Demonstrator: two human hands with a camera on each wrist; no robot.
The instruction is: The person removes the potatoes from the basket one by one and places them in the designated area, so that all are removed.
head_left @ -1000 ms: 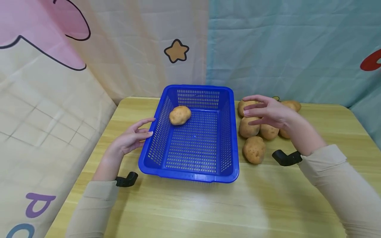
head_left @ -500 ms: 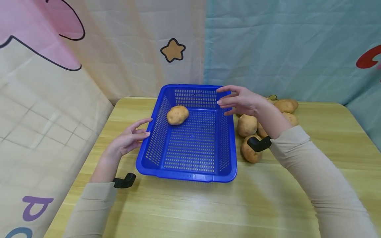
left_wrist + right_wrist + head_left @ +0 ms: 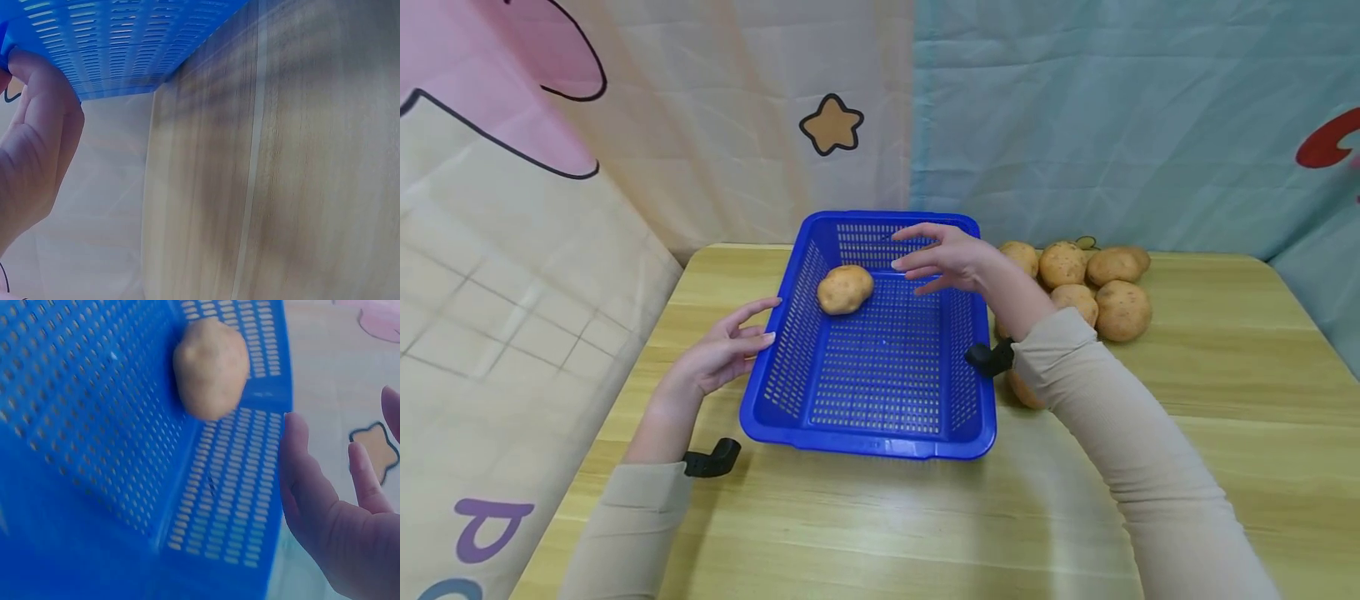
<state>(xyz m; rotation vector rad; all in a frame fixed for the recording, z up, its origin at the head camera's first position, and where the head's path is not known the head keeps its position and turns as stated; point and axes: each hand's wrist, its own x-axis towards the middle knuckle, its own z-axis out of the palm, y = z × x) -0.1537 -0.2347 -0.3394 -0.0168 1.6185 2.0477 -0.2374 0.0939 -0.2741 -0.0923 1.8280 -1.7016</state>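
A blue plastic basket (image 3: 865,446) with slotted walls stands on the table. One potato (image 3: 845,289) lies inside it, against the left wall. My left hand (image 3: 718,354) is at the basket's left side, its fingertips holding the rim; the left wrist view shows a bent finger (image 3: 47,94) at the rim. Over the right half of the basket hovers my right hand (image 3: 943,260), fingers spread and slightly bent, with nothing in them. In the right wrist view the potato (image 3: 211,369) is apart from that hand.
Several potatoes (image 3: 1122,311) are grouped on the table (image 3: 1210,400) right of the basket, some partly hidden by the right arm. A printed curtain (image 3: 1075,108) hangs behind the table and along its left side.
My right hand has moved left from above the potato group to over the basket, carrying nothing. The left hand stays at the rim. The whole head view has shifted slightly.
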